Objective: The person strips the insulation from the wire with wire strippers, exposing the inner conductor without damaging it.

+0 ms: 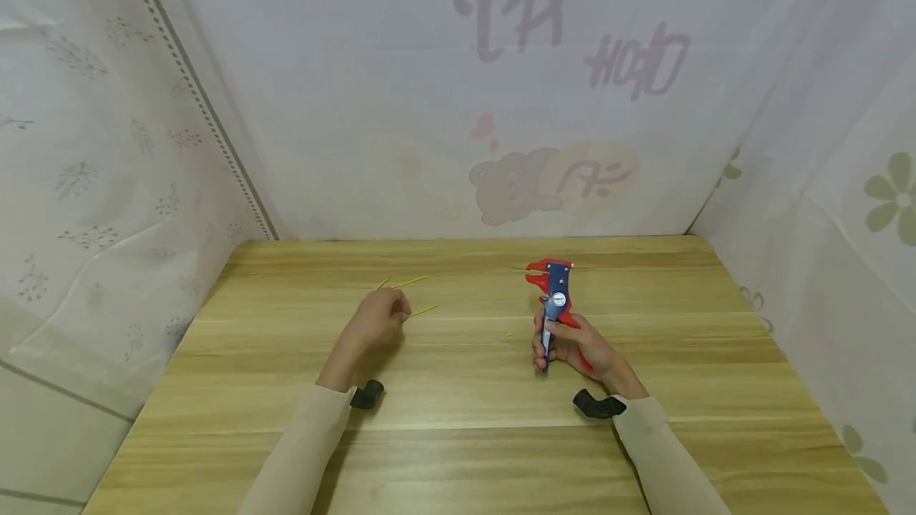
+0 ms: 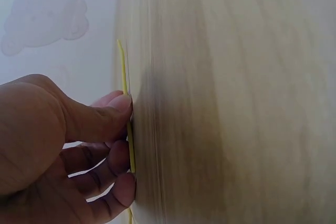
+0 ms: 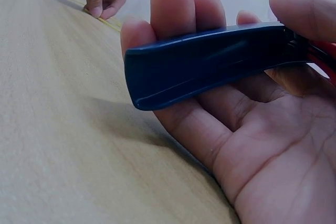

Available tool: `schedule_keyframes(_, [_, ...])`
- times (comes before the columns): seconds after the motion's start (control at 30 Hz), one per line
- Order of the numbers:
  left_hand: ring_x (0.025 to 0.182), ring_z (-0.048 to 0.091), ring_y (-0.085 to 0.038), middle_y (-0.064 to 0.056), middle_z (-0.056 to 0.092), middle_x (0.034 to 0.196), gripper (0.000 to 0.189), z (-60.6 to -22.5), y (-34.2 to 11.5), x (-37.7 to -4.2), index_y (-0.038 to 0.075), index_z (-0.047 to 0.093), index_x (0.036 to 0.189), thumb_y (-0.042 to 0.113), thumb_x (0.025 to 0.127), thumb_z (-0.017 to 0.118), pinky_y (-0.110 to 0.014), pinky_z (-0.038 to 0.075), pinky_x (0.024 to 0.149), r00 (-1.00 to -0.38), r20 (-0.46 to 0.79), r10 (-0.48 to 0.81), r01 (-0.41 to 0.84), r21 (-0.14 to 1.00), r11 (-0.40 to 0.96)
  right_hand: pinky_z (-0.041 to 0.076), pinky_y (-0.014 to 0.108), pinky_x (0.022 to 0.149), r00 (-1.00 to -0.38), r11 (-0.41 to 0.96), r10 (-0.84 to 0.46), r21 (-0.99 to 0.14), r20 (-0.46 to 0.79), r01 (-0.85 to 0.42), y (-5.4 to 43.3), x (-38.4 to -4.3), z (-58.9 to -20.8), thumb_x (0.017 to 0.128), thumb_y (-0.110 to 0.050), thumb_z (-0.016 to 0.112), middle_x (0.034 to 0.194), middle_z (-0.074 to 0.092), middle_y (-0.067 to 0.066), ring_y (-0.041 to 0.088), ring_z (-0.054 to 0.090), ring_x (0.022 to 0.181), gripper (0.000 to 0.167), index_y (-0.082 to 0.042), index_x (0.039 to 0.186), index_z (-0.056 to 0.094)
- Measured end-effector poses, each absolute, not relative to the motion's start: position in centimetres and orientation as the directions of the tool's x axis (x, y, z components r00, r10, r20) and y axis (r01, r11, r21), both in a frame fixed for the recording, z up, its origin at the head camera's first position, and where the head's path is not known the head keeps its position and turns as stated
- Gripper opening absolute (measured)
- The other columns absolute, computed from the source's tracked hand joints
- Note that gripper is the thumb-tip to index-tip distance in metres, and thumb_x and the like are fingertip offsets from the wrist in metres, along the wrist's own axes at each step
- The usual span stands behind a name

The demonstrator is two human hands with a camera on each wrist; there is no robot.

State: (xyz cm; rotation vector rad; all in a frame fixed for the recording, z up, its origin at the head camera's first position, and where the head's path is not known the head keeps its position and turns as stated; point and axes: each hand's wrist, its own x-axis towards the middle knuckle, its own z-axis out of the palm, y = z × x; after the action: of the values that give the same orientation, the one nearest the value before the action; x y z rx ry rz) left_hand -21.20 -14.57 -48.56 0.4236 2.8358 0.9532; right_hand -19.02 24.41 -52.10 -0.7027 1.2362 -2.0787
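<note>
Thin yellow wire (image 1: 424, 311) is pinched between the thumb and index finger of my left hand (image 1: 378, 318), low over the left part of the table. The left wrist view shows the wire (image 2: 124, 69) sticking out past the thumb tip, its end slightly bent. More yellow wire (image 1: 411, 281) lies just beyond that hand. On the right, a blue and red wire stripper (image 1: 560, 284) is gripped by my right hand (image 1: 588, 348), its red jaws raised and facing left with nothing between them. Fingers curl round its blue handle (image 3: 205, 64) in the right wrist view.
A tiny yellow bit (image 1: 509, 334) lies on the wooden table (image 1: 458, 404) between the hands. Printed curtains (image 1: 401, 102) stand along the table's back and sides. Black wrist mounts (image 1: 598, 405) sit at both cuffs.
</note>
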Motion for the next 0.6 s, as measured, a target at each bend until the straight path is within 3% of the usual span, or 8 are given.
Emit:
schedule_keyframes(0.27, [0.082, 0.059, -0.02, -0.009, 0.067, 0.094, 0.009, -48.22, -14.1, -20.96, 0.002, 0.064, 0.099, -0.005, 0.094, 0.061, -0.038, 0.054, 0.079, -0.954, -0.057, 0.294, 0.194, 0.631, 0.751, 0.063, 0.039, 0.081, -0.669, -0.386, -0.732, -0.89, 0.133, 0.244, 24.3, -19.12, -52.14, 0.111, -0.004, 0.024, 0.093, 0.069, 0.011, 0.022, 0.072, 0.082, 0.024, 0.003, 0.12, 0.045])
schedule_keyframes(0.6, [0.095, 0.068, -0.026, -0.014, 0.073, 0.106, 0.015, -48.49, -13.82, -20.65, -0.001, 0.072, 0.107, -0.004, 0.094, 0.064, -0.043, 0.057, 0.085, -0.932, 0.052, 0.358, 0.303, 0.652, 0.695, 0.063, 0.038, 0.081, -0.657, -0.389, -0.74, -0.89, 0.148, 0.237, 24.35, -19.08, -52.17, 0.111, -0.005, 0.024, 0.093, 0.07, 0.01, 0.022, 0.072, 0.082, 0.025, 0.0, 0.119, 0.047])
